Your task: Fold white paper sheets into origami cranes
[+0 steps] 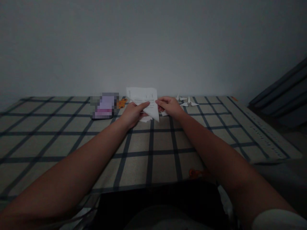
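A white sheet of paper (pixel 143 93) with faint printed lines is held up over the table, one corner hanging downward. My left hand (pixel 133 114) grips it from the left, thumb lying across its front. At the sheet's right edge, my right hand (pixel 169 105) pinches it between thumb and fingers. More white paper (pixel 145 118) shows beneath my left hand, and a small white piece lies under my right hand; how these join the sheet I cannot tell. Two folded paper cranes (pixel 189 103) sit just beyond my right hand.
A checked tablecloth (pixel 163 140) covers the table against a plain wall. Left of my hands lies a blurred phone (pixel 105 106), with an orange object (pixel 122 103) beside it. Another orange item (pixel 195 173) rests at the near edge. A dark curtain (pixel 285 92) hangs at right.
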Available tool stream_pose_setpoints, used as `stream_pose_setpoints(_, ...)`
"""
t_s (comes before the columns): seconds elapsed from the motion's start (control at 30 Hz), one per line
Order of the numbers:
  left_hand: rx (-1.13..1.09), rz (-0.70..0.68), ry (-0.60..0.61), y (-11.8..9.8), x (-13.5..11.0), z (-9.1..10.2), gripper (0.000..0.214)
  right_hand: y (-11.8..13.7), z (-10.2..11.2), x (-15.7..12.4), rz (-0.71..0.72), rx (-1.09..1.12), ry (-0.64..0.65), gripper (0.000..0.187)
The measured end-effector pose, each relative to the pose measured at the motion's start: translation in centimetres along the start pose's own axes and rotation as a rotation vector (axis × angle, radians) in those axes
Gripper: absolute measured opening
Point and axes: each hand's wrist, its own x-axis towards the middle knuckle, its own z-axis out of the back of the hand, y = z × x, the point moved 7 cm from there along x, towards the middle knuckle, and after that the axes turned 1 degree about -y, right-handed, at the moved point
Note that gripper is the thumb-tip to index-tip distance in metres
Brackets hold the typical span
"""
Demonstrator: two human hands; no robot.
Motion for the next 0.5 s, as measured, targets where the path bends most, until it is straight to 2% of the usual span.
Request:
stream_pose_setpoints(0.27, 0.020, -0.001, -0.020, 0.01, 0.14, 0.24, 0.032, -0.02, 0.13, 0.16, -0.007, -0.025, -0.016, 0.022)
stream_pose_setpoints(0.5, -0.008, -0.043, -0.037, -0.38, 0.37, 0.58, 0.029, -0.39, 0.43, 0.20, -0.062, 0.012, -0.049, 0.015)
